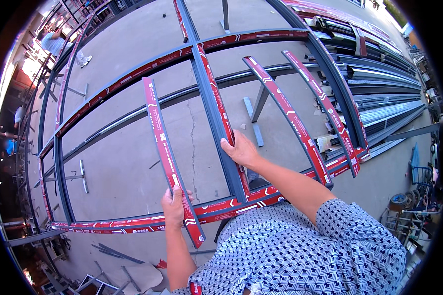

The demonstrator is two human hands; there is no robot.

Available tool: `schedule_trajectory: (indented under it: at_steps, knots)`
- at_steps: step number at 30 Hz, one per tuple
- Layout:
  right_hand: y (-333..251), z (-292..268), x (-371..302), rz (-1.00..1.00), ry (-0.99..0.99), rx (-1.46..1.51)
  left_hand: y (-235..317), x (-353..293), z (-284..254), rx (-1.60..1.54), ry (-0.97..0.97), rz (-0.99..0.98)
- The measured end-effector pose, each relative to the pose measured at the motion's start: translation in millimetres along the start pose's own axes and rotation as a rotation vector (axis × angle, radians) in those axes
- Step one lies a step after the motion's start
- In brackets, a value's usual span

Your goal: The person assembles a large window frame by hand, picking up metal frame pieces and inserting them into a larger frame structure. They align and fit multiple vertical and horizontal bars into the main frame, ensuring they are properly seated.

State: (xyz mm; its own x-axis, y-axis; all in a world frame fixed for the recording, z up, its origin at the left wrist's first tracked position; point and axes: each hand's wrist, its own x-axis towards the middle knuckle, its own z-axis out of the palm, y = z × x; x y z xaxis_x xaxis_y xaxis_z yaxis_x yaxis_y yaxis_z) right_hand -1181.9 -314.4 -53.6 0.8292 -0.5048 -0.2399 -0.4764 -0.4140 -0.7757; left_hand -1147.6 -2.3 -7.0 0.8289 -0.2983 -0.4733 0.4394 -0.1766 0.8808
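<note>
My left hand (pixel 173 206) is closed round the near end of a long metal profile (pixel 163 142) covered in red printed film. That profile lies slanting across the large frame, its near tip sticking out past the front bar (pixel 133 225). With its thumb on top, my right hand (pixel 243 150) grips the dark grey middle bar (pixel 209 103) of the frame, along the red-filmed side. My right fingertips are partly hidden behind the bar. To the right, two more red-filmed profiles (pixel 290 113) (pixel 325 105) lie across the frame.
Stacks of grey and black metal profiles (pixel 379 93) lie along the right side. Metal stands (pixel 255 115) support the frame above a cracked concrete floor (pixel 133 182). Another person (pixel 56 44) is at the far left. Loose offcuts (pixel 115 253) and a wheeled cart (pixel 403 199) are nearby.
</note>
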Motion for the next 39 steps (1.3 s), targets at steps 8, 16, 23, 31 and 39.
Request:
schedule_trajectory:
  at_steps: [8,16,23,31,39]
  knots:
    - [-3,-1,-25,0.069,-0.028,0.016,6,-5,3,0.06,-0.064,-0.013]
    - [-4,-6,-40,-0.059,0.127,-0.107,16,-5,1,0.321,-0.06,0.063]
    - [-57,-66,-23,-0.82,0.453,-0.499,57,-14,-42,1.006,0.043,0.41]
    - [-61,-134,-11,-0.758,0.019,-0.767,115,-18,-66,1.356,0.058,0.839]
    - [-26,-111,-54,-0.364,-0.153,-0.466,133,31,-27,1.297,0.634,1.046]
